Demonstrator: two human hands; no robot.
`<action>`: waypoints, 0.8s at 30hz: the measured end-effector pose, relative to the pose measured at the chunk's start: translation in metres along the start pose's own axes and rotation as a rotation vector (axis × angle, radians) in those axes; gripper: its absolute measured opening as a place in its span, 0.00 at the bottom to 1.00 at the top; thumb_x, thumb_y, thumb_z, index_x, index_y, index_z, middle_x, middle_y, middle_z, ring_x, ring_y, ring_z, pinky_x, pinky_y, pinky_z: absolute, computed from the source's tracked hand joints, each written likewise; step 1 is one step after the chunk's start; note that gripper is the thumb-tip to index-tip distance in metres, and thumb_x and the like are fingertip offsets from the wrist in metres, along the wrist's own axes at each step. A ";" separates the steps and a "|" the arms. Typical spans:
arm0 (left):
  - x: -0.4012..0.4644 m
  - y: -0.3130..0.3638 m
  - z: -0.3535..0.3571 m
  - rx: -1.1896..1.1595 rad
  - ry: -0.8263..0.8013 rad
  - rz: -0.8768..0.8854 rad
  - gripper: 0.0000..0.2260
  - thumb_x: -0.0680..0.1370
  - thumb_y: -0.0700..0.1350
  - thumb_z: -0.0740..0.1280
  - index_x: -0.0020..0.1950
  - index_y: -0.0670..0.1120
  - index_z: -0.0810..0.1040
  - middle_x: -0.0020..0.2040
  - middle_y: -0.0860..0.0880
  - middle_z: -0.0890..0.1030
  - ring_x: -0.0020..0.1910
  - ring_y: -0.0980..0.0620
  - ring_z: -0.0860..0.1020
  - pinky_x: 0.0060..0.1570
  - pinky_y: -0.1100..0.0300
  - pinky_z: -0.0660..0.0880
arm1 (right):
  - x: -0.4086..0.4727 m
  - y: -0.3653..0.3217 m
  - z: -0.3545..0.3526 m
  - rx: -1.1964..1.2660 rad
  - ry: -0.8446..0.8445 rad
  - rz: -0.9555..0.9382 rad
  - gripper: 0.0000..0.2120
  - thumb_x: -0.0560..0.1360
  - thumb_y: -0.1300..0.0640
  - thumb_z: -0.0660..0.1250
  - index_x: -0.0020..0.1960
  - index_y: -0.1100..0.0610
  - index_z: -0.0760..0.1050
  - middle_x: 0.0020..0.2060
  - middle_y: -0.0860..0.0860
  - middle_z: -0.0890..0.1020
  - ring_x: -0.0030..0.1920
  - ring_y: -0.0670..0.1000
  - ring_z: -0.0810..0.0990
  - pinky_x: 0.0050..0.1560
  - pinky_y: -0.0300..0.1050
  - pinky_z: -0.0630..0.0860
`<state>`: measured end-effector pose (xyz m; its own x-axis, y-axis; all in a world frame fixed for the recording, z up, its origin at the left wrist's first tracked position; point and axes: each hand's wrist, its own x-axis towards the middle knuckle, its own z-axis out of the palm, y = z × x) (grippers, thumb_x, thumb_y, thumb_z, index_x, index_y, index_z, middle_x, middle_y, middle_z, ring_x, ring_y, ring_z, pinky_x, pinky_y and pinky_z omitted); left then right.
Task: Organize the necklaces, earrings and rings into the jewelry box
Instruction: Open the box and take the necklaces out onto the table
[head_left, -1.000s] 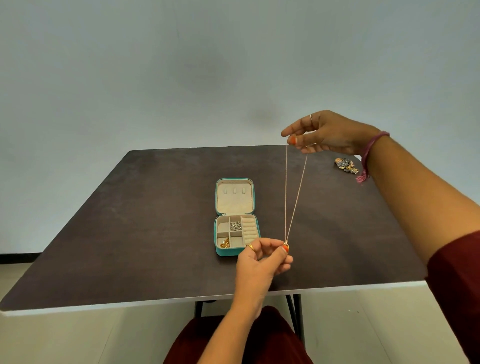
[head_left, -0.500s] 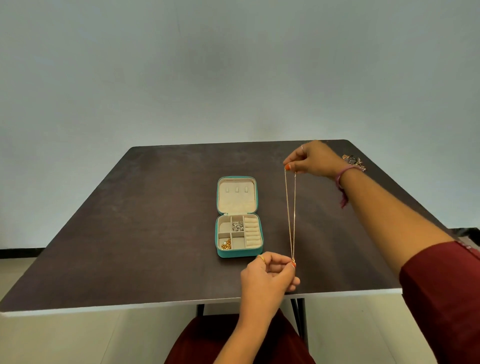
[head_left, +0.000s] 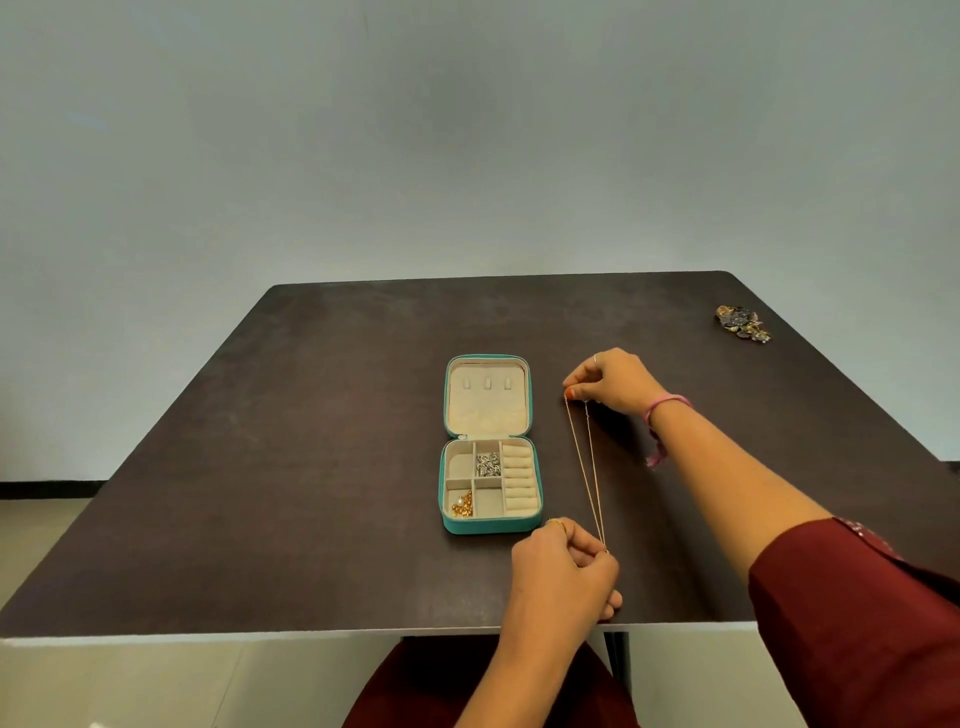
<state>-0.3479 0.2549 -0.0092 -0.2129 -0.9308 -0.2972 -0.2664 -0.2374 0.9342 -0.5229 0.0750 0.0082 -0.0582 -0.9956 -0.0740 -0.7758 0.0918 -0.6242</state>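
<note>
I see my right hand (head_left: 613, 382) low over the dark brown square table (head_left: 311, 467), fingers curled, thumb and forefinger pinching the far end of a thin gold chain necklace (head_left: 588, 467). A ring sits on one finger of that hand, and a pink thread bracelet (head_left: 665, 402) is at the wrist, with its loose end hanging down. My left hand (head_left: 563, 569) is near the front table edge, fingers curled in, pinching the near end of the same chain where its two strands meet; a gold ring shows on one finger here too.

The chain runs as two fine strands stretched between the hands, spread slightly at the far end. It lies just right of the jewelry box, not touching it. Can't tell if the strands rest on the tabletop or hang just above it.

The small teal square jewelry box (head_left: 491, 527) sits open near the table centre, with the lid (head_left: 487, 395) laid back flat. The cream lining shows three small tabs in the lid. In the base, silver pieces (head_left: 488, 464) fill the upper middle compartment, gold pieces (head_left: 462, 506) lie in the lower left one, and cream ring rolls (head_left: 518, 480) fill the right column.

A dark multicoloured jewelry cluster (head_left: 743, 323) lies at the far right of the table, well apart from the box. The dark red sleeve (head_left: 857, 613) covers my right forearm.
</note>
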 end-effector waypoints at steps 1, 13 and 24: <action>0.001 0.000 0.000 0.000 0.001 -0.003 0.03 0.74 0.36 0.64 0.44 0.43 0.76 0.32 0.48 0.79 0.32 0.52 0.82 0.37 0.57 0.82 | 0.003 0.001 0.001 0.001 -0.012 -0.004 0.07 0.73 0.59 0.71 0.51 0.56 0.82 0.47 0.49 0.83 0.48 0.46 0.79 0.54 0.40 0.73; 0.003 -0.004 0.002 0.090 0.039 0.037 0.02 0.75 0.39 0.64 0.43 0.41 0.74 0.42 0.43 0.76 0.29 0.51 0.83 0.33 0.51 0.82 | 0.016 0.009 -0.003 0.118 -0.105 0.020 0.07 0.71 0.59 0.73 0.49 0.55 0.84 0.44 0.48 0.84 0.46 0.45 0.79 0.54 0.38 0.72; -0.001 -0.007 -0.001 0.095 0.022 0.048 0.01 0.76 0.40 0.65 0.46 0.45 0.75 0.47 0.42 0.77 0.31 0.51 0.83 0.35 0.55 0.82 | 0.012 0.008 -0.002 0.186 -0.126 0.052 0.08 0.73 0.61 0.72 0.52 0.56 0.83 0.49 0.51 0.84 0.50 0.47 0.80 0.53 0.38 0.72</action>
<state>-0.3444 0.2572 -0.0154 -0.2075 -0.9465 -0.2471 -0.3440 -0.1658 0.9242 -0.5313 0.0634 0.0042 -0.0071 -0.9800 -0.1990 -0.6437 0.1567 -0.7490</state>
